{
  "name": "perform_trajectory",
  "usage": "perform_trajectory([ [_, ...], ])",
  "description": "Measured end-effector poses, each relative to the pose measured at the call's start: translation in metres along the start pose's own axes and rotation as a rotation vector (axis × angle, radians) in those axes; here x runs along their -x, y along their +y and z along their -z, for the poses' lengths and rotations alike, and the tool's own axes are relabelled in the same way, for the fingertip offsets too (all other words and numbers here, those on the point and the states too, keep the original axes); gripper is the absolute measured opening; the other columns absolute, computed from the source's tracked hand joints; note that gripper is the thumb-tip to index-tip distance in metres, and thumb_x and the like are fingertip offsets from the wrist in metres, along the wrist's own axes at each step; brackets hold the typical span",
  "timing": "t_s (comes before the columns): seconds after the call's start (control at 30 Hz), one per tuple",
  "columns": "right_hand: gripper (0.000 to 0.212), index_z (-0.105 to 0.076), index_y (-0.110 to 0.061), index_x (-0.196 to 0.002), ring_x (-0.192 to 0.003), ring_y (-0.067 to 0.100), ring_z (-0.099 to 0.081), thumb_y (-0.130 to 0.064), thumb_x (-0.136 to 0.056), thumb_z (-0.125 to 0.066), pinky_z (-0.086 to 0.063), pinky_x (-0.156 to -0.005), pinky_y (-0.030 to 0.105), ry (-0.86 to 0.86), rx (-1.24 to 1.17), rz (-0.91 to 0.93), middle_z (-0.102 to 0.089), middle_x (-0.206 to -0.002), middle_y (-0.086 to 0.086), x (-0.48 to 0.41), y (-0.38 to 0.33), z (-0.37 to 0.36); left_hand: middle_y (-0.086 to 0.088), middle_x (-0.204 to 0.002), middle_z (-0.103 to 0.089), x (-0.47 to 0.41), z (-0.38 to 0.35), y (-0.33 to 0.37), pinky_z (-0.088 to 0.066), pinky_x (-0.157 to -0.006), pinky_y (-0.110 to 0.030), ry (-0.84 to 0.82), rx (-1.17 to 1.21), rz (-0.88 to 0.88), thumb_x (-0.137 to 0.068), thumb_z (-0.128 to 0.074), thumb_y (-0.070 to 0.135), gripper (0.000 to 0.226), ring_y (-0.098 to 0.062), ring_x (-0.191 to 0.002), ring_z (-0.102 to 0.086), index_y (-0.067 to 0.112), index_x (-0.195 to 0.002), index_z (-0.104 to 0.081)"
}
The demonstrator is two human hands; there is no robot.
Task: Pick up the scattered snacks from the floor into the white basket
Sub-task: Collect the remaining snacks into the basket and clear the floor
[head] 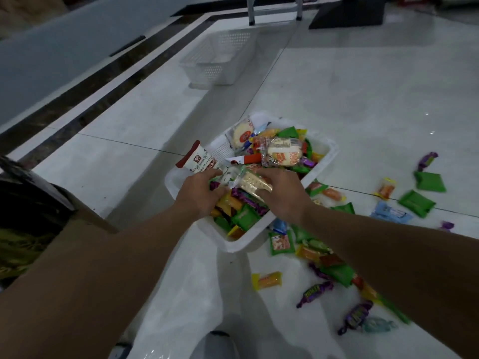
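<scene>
A white basket (327,161) sits on the tiled floor, heaped with wrapped snacks. Both my hands are over its near end. My left hand (198,194) curls its fingers round small wrapped snacks there, next to a white and red tube pack (199,158). My right hand (282,195) grips a clear pack of pale crackers (252,183) above the pile. Several snacks lie scattered on the floor to the right of the basket: green packets (416,203), purple candies (315,294), a yellow candy (267,280) and a blue packet (391,213).
A second, empty white basket (220,54) stands farther back on the floor. A cardboard box (85,224) with dark contents is at the left. A dark stand base (347,14) and metal legs (251,10) are at the back. My shoe (215,343) shows at the bottom.
</scene>
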State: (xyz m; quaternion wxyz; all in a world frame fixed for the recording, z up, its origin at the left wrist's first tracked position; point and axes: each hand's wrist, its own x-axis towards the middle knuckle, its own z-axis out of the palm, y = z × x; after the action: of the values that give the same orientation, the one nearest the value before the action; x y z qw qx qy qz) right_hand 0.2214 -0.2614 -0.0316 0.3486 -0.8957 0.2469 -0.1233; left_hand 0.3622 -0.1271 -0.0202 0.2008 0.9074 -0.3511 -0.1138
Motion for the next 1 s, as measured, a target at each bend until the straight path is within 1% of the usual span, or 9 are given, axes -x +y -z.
perform_trajectory([
  [0.13, 0.049, -0.055, -0.020, -0.133, -0.117, 0.026, -0.055, -0.023, -0.086, -0.065, -0.047, -0.096, 0.036, 0.068, 0.099, -0.035, -0.061, -0.126, 0.008, 0.012, 0.026, 0.027, -0.003, -0.134, -0.056, -0.002, -0.005, 0.034, -0.044, -0.099, -0.037, 0.010, 0.017, -0.082, -0.086, -0.066, 0.038, 0.048, -0.023, -0.120, -0.051, 0.027, -0.132, -0.054],
  [0.17, 0.049, -0.054, -0.020, -0.133, -0.118, 0.026, -0.054, -0.024, -0.086, -0.065, -0.046, -0.096, 0.035, 0.074, 0.123, -0.057, -0.059, -0.127, 0.008, 0.017, 0.034, 0.036, -0.004, -0.134, -0.056, -0.003, -0.008, 0.045, -0.043, -0.099, -0.035, 0.011, 0.015, -0.111, -0.086, -0.066, 0.035, 0.048, -0.023, -0.120, -0.052, 0.027, -0.132, -0.054],
  [0.27, 0.055, -0.047, -0.014, -0.139, -0.126, 0.026, -0.047, -0.029, -0.089, -0.063, -0.038, -0.100, 0.032, 0.073, 0.174, -0.171, -0.051, -0.138, 0.010, 0.037, 0.065, 0.065, -0.003, -0.133, -0.057, -0.005, -0.020, 0.080, -0.044, -0.095, -0.030, -0.035, 0.031, -0.189, -0.087, -0.066, 0.033, 0.049, -0.022, -0.118, -0.053, 0.025, -0.133, -0.053],
  [0.4, 0.068, -0.036, -0.012, -0.145, -0.136, 0.025, -0.036, -0.041, -0.089, -0.061, -0.030, -0.109, 0.033, 0.065, 0.237, -0.337, -0.041, -0.148, 0.009, 0.072, 0.108, 0.101, -0.002, -0.138, -0.053, -0.011, -0.050, 0.127, -0.043, -0.101, -0.034, -0.106, 0.021, -0.318, -0.085, -0.066, 0.040, 0.056, -0.022, -0.125, -0.049, 0.024, -0.136, -0.050],
  [0.53, 0.064, -0.043, -0.008, -0.140, -0.131, 0.029, -0.042, -0.034, -0.087, -0.066, -0.035, -0.105, 0.034, 0.132, 0.230, -0.465, -0.046, -0.142, 0.014, 0.113, 0.142, 0.130, 0.000, -0.145, -0.044, -0.007, -0.088, 0.175, -0.037, -0.106, -0.033, -0.228, 0.071, -0.416, -0.087, -0.064, 0.041, 0.057, -0.021, -0.131, -0.042, 0.027, -0.139, -0.046],
  [0.63, 0.065, -0.040, -0.011, -0.143, -0.131, 0.027, -0.043, -0.035, -0.088, -0.065, -0.033, -0.107, 0.032, 0.157, 0.228, -0.567, -0.045, -0.144, 0.013, 0.141, 0.165, 0.143, 0.004, -0.146, -0.043, 0.001, -0.119, 0.204, -0.034, -0.110, -0.032, -0.290, 0.077, -0.480, -0.088, -0.063, 0.042, 0.057, -0.018, -0.134, -0.040, 0.029, -0.140, -0.045],
  [0.77, 0.062, -0.041, -0.011, -0.143, -0.133, 0.027, -0.041, -0.032, -0.088, -0.062, -0.033, -0.108, 0.033, 0.181, 0.226, -0.658, -0.045, -0.144, 0.012, 0.170, 0.188, 0.151, 0.004, -0.147, -0.043, 0.011, -0.156, 0.225, -0.033, -0.107, -0.029, -0.366, 0.043, -0.550, -0.089, -0.062, 0.040, 0.057, -0.018, -0.133, -0.040, 0.027, -0.141, -0.043],
  [0.87, 0.060, -0.041, -0.011, -0.143, -0.133, 0.028, -0.041, -0.030, -0.089, -0.062, -0.033, -0.109, 0.034, 0.145, 0.231, -0.693, -0.045, -0.144, 0.013, 0.179, 0.203, 0.151, 0.002, -0.147, -0.043, 0.008, -0.179, 0.228, -0.033, -0.107, -0.030, -0.426, -0.001, -0.574, -0.088, -0.063, 0.042, 0.061, -0.019, -0.133, -0.040, 0.025, -0.142, -0.042],
  [1.0, 0.061, -0.042, -0.015, -0.143, -0.133, 0.027, -0.041, -0.024, -0.087, -0.064, -0.034, -0.108, 0.033, 0.099, 0.215, -0.691, -0.046, -0.144, 0.011, 0.178, 0.220, 0.147, 0.002, -0.149, -0.040, -0.002, -0.199, 0.230, -0.033, -0.109, -0.035, -0.476, -0.032, -0.578, -0.087, -0.064, 0.041, 0.062, -0.021, -0.135, -0.037, 0.029, -0.143, -0.039],
])
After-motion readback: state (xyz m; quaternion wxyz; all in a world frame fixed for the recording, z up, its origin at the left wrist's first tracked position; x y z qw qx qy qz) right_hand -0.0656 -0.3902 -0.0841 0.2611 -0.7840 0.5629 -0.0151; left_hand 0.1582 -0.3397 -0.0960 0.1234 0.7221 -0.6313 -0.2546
